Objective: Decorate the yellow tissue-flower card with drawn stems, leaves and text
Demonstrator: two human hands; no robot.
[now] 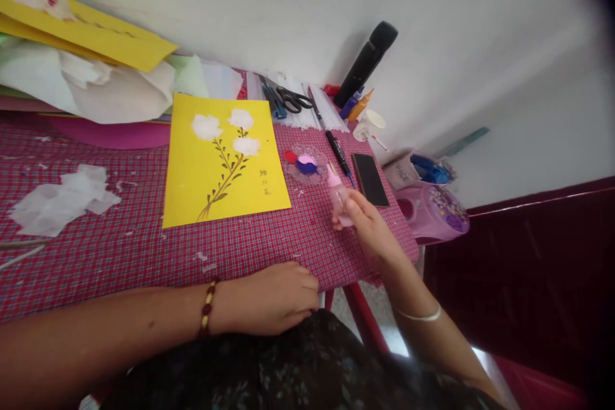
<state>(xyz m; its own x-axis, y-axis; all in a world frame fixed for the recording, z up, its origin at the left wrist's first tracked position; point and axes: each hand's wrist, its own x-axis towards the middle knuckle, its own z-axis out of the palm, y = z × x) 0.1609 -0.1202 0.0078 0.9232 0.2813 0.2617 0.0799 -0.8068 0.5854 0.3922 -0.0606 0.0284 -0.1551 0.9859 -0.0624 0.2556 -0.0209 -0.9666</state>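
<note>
My right hand (pixel 361 221) is wrapped round a small pink bottle (pixel 337 195), its nozzle pointing up beside the paint palette. Near the table's front edge rests my left hand (pixel 283 298), with its fingers curled in and nothing visible in them. A yellow sheet (pixel 192 186) lies flat, bearing three white fluffy blossoms on a drawn brown branch and some written characters. The clear palette (pixel 307 163) to its right holds red, pink and dark blue paint.
A black marker (pixel 337 152) and a dark phone (pixel 369 179) lie right of the palette. Black scissors (pixel 293 100), paint bottles (pixel 360 105) and a black cylinder (pixel 366 64) are behind. White tissue (pixel 67 198) lies left; a pink container (pixel 432 211) stands beyond the table's right edge.
</note>
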